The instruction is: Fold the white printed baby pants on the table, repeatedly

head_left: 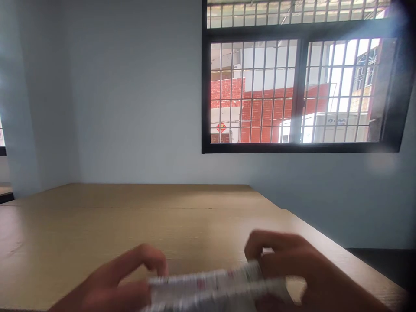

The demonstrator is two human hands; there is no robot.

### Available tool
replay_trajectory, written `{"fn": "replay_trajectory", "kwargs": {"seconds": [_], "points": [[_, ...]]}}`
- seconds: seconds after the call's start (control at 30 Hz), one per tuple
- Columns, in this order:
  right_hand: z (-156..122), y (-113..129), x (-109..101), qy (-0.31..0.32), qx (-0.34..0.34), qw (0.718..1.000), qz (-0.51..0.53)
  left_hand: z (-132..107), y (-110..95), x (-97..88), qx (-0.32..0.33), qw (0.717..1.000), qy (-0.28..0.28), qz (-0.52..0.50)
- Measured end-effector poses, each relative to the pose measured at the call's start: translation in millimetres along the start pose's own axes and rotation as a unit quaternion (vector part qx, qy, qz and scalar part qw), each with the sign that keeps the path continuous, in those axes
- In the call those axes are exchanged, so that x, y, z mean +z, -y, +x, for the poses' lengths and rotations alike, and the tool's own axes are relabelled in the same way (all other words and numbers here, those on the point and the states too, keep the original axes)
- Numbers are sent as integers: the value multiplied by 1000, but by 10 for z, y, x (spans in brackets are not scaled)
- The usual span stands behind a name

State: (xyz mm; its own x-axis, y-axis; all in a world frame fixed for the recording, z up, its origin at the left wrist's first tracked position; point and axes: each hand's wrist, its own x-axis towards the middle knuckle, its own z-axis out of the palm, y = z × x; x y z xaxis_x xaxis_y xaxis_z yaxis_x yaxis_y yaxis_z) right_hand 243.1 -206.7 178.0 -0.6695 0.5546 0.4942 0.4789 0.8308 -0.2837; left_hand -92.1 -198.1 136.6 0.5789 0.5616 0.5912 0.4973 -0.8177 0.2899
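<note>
At the bottom of the head view both my hands hold a flat, pale, blurred object [208, 286] with white and reddish markings, just above the wooden table [130, 216]. My left hand [120, 281] grips its left end with curled fingers. My right hand [292, 268] curls over its right end. Motion blur hides what the object is; it could be a small packet or a stack of cards.
The long light-wood table runs toward a pale wall. A black-framed barred window [299, 86] sits upper right, with red brick buildings outside. The table's right edge [357, 268] drops to a dark floor. A second window edge shows at far left.
</note>
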Motion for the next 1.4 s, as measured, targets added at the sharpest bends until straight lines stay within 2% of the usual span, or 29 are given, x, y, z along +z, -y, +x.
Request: {"fn": "replay_trajectory", "kwargs": {"seconds": [0.03,0.1,0.13,0.2,0.23,0.3,0.37,0.47,0.53,0.6,0.67,0.73,0.8,0.87,0.9,0.97,1.0,1.07,1.13,1.2,1.3,1.4], "points": [[190,-176,-112,5,15,1000,1,226,93,-71,-3,1000,9,-13],[570,-675,-222,35,54,998,15,729,401,-116,-51,998,32,-31],[734,-971,-208,61,76,995,17,973,605,-76,-75,994,58,-47],[954,-1561,-37,93,126,988,0,1351,1042,134,-141,983,95,-65],[1001,-1817,109,61,150,987,-12,1459,1236,292,-178,978,91,-60],[979,-2191,473,26,166,985,-34,1485,1496,665,-213,971,108,-14],[857,-2383,856,35,152,987,-37,1297,1525,1047,-206,963,176,-8],[658,-2473,1292,81,129,988,-26,850,1203,1503,-221,936,272,-28],[592,-2512,1433,91,132,987,-19,616,939,1680,-252,926,280,-22],[582,-2571,1465,85,146,986,-12,506,820,1731,-265,924,274,-3],[594,-2637,1426,74,163,984,-3,509,911,1649,-272,921,277,18],[596,-2678,1360,62,174,983,2,567,1132,1456,-280,917,284,24],[578,-2681,1305,49,177,983,2,612,1306,1232,-284,921,266,24],[550,-2657,1284,44,173,984,-5,600,1276,1096,-274,935,224,20],[539,-2641,1286,46,170,984,-10,574,1169,1096,-261,944,200,13],[529,-2614,1306,52,164,985,-22,503,827,1251,-203,963,178,-22],[530,-2605,1314,56,162,985,-29,468,633,1390,-156,969,186,-47],[538,-2603,1310,62,167,983,-46,409,311,1693,-65,965,239,-86],[534,-2616,1261,69,182,979,-68,365,166,1889,-62,957,271,-81],[497,-2626,1170,73,200,973,-93,310,211,1882,-114,957,262,-50],[347,-2558,1002,77,217,965,-125,138,471,1603,-188,958,214,-26],[82,-2284,871,84,218,962,-145,-184,728,1344,-231,954,186,-47]]}}
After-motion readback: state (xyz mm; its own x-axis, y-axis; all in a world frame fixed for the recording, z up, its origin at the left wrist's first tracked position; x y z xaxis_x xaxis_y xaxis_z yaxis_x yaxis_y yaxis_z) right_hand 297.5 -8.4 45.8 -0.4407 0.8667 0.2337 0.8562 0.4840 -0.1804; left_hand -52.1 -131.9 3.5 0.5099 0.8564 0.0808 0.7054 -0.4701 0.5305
